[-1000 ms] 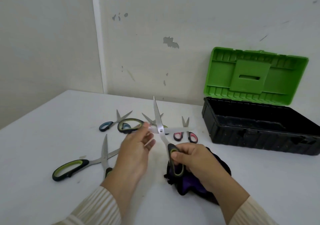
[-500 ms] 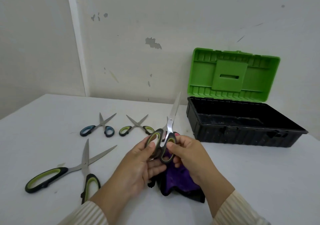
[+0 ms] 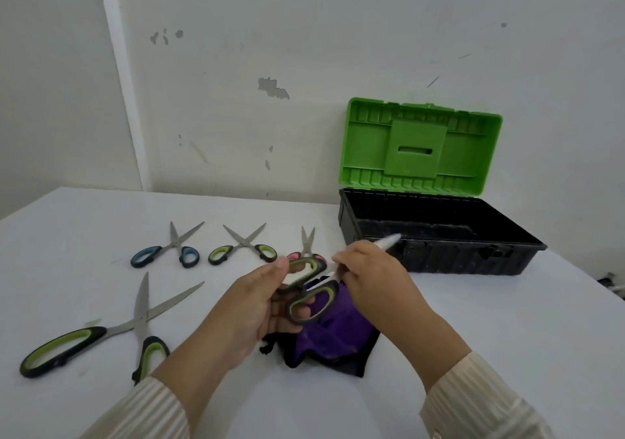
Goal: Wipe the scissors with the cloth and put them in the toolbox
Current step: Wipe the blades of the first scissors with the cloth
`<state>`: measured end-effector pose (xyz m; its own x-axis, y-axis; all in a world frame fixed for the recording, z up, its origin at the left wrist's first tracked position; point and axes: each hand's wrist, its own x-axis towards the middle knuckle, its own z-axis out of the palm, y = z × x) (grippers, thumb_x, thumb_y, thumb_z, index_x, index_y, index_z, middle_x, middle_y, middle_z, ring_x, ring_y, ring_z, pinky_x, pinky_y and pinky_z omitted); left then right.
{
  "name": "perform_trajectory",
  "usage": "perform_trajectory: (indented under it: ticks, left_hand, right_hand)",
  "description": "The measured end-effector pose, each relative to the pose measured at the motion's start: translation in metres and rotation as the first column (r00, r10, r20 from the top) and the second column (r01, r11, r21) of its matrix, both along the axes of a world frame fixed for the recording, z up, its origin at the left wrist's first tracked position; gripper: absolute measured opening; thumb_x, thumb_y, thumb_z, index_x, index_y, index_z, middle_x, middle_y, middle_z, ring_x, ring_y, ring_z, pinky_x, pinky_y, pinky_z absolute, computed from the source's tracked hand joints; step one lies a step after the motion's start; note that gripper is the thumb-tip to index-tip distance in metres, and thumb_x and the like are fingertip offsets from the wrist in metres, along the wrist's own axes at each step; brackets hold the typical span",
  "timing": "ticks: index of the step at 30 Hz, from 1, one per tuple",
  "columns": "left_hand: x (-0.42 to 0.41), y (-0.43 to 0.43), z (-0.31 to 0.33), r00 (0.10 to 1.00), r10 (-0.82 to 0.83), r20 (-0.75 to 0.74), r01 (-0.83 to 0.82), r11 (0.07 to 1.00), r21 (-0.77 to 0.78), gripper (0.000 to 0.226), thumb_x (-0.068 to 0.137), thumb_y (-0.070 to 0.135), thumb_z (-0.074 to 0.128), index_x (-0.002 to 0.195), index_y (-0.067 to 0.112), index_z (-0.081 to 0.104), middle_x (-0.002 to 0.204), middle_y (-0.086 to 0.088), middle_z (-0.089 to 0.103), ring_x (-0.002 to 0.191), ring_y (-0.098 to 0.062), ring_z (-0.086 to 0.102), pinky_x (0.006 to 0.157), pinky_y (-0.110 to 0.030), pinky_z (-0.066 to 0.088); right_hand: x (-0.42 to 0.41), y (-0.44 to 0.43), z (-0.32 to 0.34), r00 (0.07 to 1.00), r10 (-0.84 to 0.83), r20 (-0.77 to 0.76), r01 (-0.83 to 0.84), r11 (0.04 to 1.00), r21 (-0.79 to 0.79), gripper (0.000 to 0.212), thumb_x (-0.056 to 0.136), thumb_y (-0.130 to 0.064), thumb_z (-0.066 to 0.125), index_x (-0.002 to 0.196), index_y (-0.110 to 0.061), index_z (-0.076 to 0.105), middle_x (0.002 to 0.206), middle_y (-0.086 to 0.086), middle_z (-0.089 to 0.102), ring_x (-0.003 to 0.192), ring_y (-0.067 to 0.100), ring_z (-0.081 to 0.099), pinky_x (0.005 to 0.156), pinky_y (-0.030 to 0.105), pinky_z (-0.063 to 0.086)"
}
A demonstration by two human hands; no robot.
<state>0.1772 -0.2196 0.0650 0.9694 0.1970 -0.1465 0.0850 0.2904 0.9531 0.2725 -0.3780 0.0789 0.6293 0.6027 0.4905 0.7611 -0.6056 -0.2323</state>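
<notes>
Jointly, left hand [image 3: 250,306] grips the scissors [image 3: 326,292] by the handles, right hand [image 3: 368,276] clasps the blades.

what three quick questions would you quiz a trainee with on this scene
1. True or false: the toolbox stands open.
2. The left hand holds the held scissors by: A the blade tips, B the handles, C the cloth.
3. How many other scissors lie on the table?

Key: 1 true; 2 B; 3 four.
</notes>
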Motion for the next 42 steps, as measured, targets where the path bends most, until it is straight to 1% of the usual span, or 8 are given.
perform_trajectory:
  ticks: [5,9,16,19,27,37,39,42]
  left_hand:
    - [0.023,-0.048,0.002,0.983,0.145,0.111,-0.174,0.926,0.334,0.032,0.101,0.025,0.037,0.101,0.020,0.068,0.104,-0.006,0.070,0.092,-0.017,0.065,0.085,-0.033,0.052]
    - [0.055,-0.084,-0.008,0.997,-0.018,0.080,-0.053,0.601,0.797,0.047,0.091,0.007,0.038,0.134,0.025,0.047,0.124,0.009,0.050,0.116,-0.018,0.051,0.091,-0.024,0.038]
    - [0.111,-0.105,-0.045,0.982,0.039,-0.187,0.186,0.022,0.982,0.061,0.097,0.036,0.033,0.150,0.009,0.019,0.154,-0.009,0.030,0.142,-0.027,0.024,0.118,-0.042,0.017]
    - [0.117,-0.105,-0.057,0.987,0.089,-0.131,0.137,-0.057,0.989,0.061,0.095,0.043,0.030,0.146,0.009,0.029,0.150,-0.007,0.036,0.137,-0.025,0.030,0.116,-0.042,0.020]
    - [0.119,-0.106,-0.060,0.991,0.107,-0.075,0.080,-0.047,0.996,0.062,0.096,0.043,0.029,0.149,0.011,0.024,0.156,-0.005,0.027,0.144,-0.021,0.021,0.119,-0.037,0.012]
    - [0.120,-0.106,-0.060,0.992,0.106,-0.071,0.070,0.014,0.997,0.059,0.095,0.042,0.034,0.146,0.011,0.031,0.153,-0.004,0.032,0.140,-0.021,0.026,0.118,-0.035,0.015]
    - [0.119,-0.105,-0.056,0.994,0.099,-0.048,0.033,0.152,0.988,0.051,0.094,0.036,0.040,0.138,0.011,0.044,0.145,-0.004,0.044,0.132,-0.022,0.038,0.113,-0.032,0.024]
    - [0.109,-0.095,-0.034,0.985,0.170,0.027,-0.136,0.671,0.729,0.030,0.095,0.018,0.047,0.120,0.014,0.063,0.125,-0.004,0.062,0.114,-0.021,0.057,0.101,-0.026,0.041]
  right_hand:
    - [0.013,-0.049,-0.013,0.942,-0.253,-0.221,0.252,0.967,-0.032,0.016,0.086,-0.017,0.056,0.096,-0.021,0.068,0.094,-0.003,0.055,0.084,0.013,0.053,0.059,0.009,0.030]
    - [0.035,-0.076,-0.007,0.886,-0.387,-0.255,0.407,0.913,0.026,0.012,0.082,-0.013,0.060,0.087,-0.016,0.070,0.091,0.002,0.060,0.075,0.017,0.053,0.054,0.013,0.034]
    - [0.120,-0.074,0.047,0.900,-0.420,-0.118,0.411,0.907,-0.092,0.017,0.081,-0.011,0.057,0.086,-0.016,0.072,0.091,0.006,0.070,0.088,0.025,0.062,0.073,0.024,0.042]
    - [0.174,-0.056,0.048,0.893,-0.449,-0.039,0.404,0.835,-0.375,0.020,0.084,-0.013,0.054,0.090,-0.015,0.073,0.096,0.004,0.071,0.088,0.023,0.065,0.061,0.026,0.046]
    - [0.230,-0.023,0.013,0.811,-0.533,-0.241,0.333,0.759,-0.559,0.033,0.084,-0.003,0.051,0.052,-0.009,0.046,0.032,0.000,0.049,0.058,0.022,0.051,0.052,0.028,0.040]
    - [0.209,-0.020,0.025,0.799,-0.433,-0.418,0.323,0.894,-0.310,0.016,0.079,-0.011,0.055,0.065,-0.007,0.059,0.071,0.013,0.063,0.066,0.025,0.058,0.050,0.026,0.044]
    - [0.189,-0.018,0.035,0.827,-0.303,-0.474,0.319,0.947,-0.048,0.018,0.078,-0.010,0.055,0.085,0.001,0.067,0.088,0.021,0.069,0.081,0.034,0.064,0.069,0.039,0.055]
    - [0.134,-0.011,0.039,0.854,-0.109,-0.508,0.255,0.940,0.227,0.016,0.078,-0.008,0.056,0.082,-0.009,0.070,0.080,0.014,0.072,0.076,0.029,0.069,0.078,0.041,0.057]
